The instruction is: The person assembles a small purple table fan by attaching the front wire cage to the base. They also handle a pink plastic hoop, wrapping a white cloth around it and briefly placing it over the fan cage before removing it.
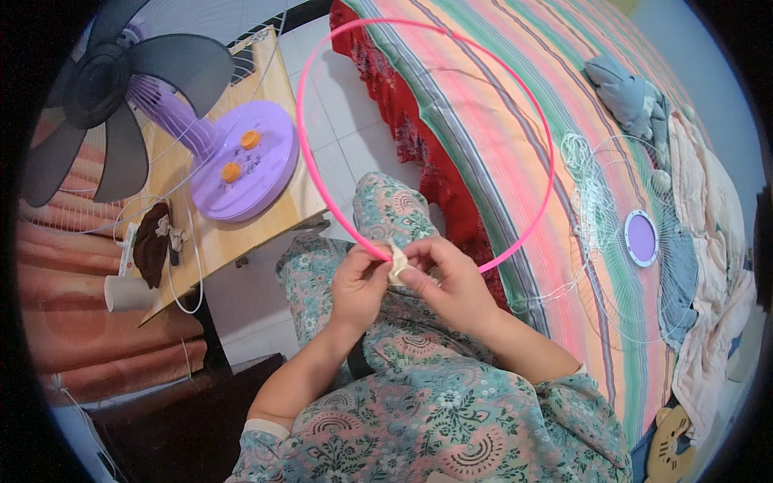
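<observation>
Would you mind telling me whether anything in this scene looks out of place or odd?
Yes: the purple fan on the wooden table has no front guard, so its dark blades are bare. The white wire guard lies on the striped bed instead.

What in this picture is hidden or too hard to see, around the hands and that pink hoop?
Head view only:
- Small cream scrap: mostly covered by the fingers of the left hand and right hand; its kind is unclear.
- Thin pink plastic hoop: its lowest stretch is hidden behind both hands.
- Purple electric fan: blades cut off by the dark fisheye rim.
- White wire fan guard: wires too fine to trace.
</observation>
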The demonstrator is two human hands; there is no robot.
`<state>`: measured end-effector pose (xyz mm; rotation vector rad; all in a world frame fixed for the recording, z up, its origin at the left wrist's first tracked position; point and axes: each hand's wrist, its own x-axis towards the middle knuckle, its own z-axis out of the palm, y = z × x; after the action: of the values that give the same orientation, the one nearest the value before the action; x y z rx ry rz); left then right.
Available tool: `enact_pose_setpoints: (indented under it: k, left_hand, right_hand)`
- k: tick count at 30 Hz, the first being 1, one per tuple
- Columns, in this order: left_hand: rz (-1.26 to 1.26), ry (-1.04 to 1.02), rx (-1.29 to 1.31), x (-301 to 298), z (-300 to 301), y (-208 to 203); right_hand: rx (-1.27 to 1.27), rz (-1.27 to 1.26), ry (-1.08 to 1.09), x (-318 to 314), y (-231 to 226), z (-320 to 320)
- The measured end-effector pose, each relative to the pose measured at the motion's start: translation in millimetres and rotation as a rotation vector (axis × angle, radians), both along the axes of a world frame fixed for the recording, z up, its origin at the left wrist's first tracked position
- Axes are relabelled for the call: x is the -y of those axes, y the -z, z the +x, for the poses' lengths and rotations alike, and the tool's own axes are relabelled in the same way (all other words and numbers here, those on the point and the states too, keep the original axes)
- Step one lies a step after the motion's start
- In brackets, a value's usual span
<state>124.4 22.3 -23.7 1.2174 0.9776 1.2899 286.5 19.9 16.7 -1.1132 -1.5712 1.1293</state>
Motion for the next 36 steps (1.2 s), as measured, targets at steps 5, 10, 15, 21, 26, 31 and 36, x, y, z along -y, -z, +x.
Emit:
enact_pose_setpoints:
  k: [5, 10, 15, 21, 26, 31, 36]
  left_hand:
    - [0.133, 0.094, -0.198, 1, -2, -18]
    - [0.117, 0.184, -0.089, -3, 0, -27]
    - [0.073, 0.174, -0.033, -13, 0, -28]
    - [0.086, 0.279, 0.059, -47, -18, -32]
    - [-0.117, 0.167, 0.196, -40, 8, -37]
    - [-0.307, 0.092, 0.495, -13, 22, -31]
    - [-0.27, 0.19, 0.618, -22, 13, -47]
  right_hand:
    - [0.167, 0.3, 0.044, 10, 18, 7]
    - [0.222, 0.511, 0.086, 11, 22, 16]
    - [0.338, 0.604, 0.103, 11, 47, 42]
    - [0.492, 0.632, 0.118, 12, 67, 74]
    - [0.512, 0.707, 0.171, 14, 59, 40]
    - [0.456, 0.761, 0.178, 9, 54, 2]
    - [0.429, 0.78, 0.146, 6, 51, 2]
